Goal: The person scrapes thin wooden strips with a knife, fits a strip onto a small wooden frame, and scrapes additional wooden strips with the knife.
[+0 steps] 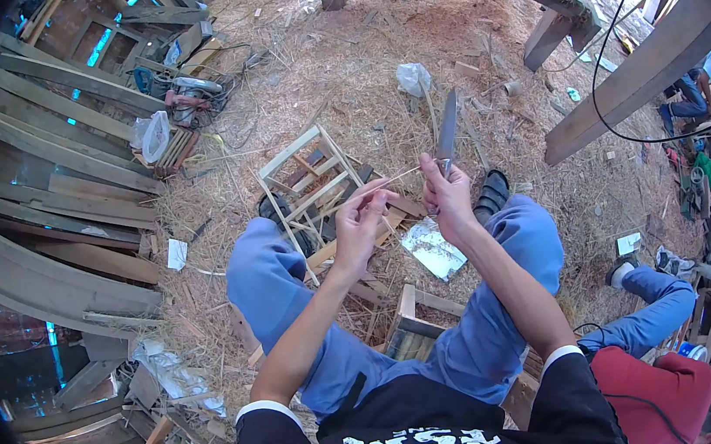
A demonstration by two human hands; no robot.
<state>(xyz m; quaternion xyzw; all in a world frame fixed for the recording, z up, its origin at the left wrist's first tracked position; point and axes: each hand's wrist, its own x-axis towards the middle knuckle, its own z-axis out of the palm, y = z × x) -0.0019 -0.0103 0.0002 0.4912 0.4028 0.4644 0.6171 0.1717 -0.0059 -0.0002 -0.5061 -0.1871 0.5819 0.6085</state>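
Note:
My right hand (pixel 448 198) is closed around the handle of a large knife (pixel 448 128), its broad blade pointing up and away from me. Between my two hands runs a thin wooden stick (pixel 404 175). One end of it sits in the pinched fingers of my left hand (pixel 359 226); the other reaches the right hand near the knife handle. Below and left of the hands stands a small light-wood frame (pixel 315 193) with crossbars. A white sheet (pixel 434 249) with shavings on it lies on the ground between my feet.
Wood shavings cover the ground (pixel 341 92). Power tools (pixel 194 98) and a plastic bag (pixel 155 138) lie at left beside stacked planks (pixel 55 125). Another person in a red top (pixel 656 394) sits close at my right. A wooden post (pixel 637 76) slants at upper right.

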